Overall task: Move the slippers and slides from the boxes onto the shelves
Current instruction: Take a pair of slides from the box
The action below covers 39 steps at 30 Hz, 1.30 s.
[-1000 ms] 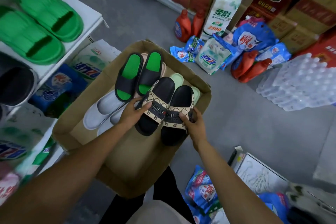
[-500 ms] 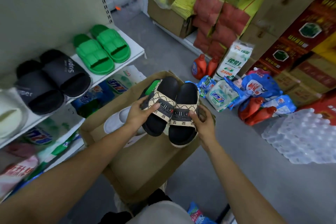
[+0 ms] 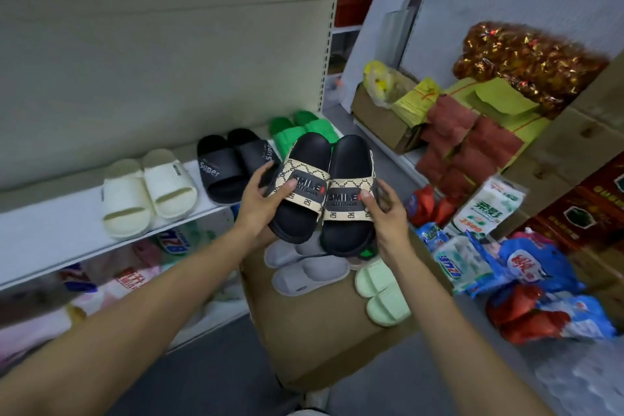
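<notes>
The left hand and right hand each grasp one black patterned-strap slide, side by side. The shelf lies at nine o'clock, the box at six.

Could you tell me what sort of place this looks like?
Probably a small general shop or its stockroom: a white metal display shelf holding slides, blue detergent bags on the floor, and stacked brown cardboard cartons.

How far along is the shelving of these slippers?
Three pairs already sit on the shelf: cream slides, black "Super" slides and green slides. The left hand and right hand hold the patterned "SMILE" pair. Grey slippers and mint slides remain in the box.
</notes>
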Each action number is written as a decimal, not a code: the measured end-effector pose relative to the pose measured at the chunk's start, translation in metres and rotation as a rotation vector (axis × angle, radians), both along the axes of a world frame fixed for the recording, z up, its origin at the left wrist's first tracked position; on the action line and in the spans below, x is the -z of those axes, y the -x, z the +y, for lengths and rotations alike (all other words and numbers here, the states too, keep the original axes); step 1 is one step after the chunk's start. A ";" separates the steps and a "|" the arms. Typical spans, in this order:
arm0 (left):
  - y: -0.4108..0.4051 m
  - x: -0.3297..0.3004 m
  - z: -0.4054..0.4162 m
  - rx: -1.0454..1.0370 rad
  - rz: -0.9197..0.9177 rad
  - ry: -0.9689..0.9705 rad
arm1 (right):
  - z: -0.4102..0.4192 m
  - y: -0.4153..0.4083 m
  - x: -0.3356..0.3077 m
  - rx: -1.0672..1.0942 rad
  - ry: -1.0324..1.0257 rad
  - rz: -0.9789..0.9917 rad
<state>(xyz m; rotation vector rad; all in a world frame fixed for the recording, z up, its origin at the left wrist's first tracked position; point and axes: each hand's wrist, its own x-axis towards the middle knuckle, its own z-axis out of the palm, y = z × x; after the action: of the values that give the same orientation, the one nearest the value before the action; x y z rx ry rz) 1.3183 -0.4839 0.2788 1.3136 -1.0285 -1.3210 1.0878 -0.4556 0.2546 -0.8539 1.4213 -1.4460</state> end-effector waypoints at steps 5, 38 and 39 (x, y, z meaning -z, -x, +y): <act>-0.094 -0.025 0.019 -0.074 -0.012 0.073 | -0.003 -0.091 -0.030 -0.086 0.047 -0.060; -0.481 0.024 0.089 -0.723 0.135 -0.083 | -0.066 -0.527 0.017 -0.688 -0.164 -0.034; -0.484 0.028 0.084 -0.728 0.134 -0.087 | -0.072 -0.531 0.020 -0.698 -0.174 -0.029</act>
<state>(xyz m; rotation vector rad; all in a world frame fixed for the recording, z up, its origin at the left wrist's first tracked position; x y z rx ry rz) 1.8024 -0.3998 0.2509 1.4498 -0.3330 -0.8773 1.6187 -0.5279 0.2347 -1.0700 1.0499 -0.7896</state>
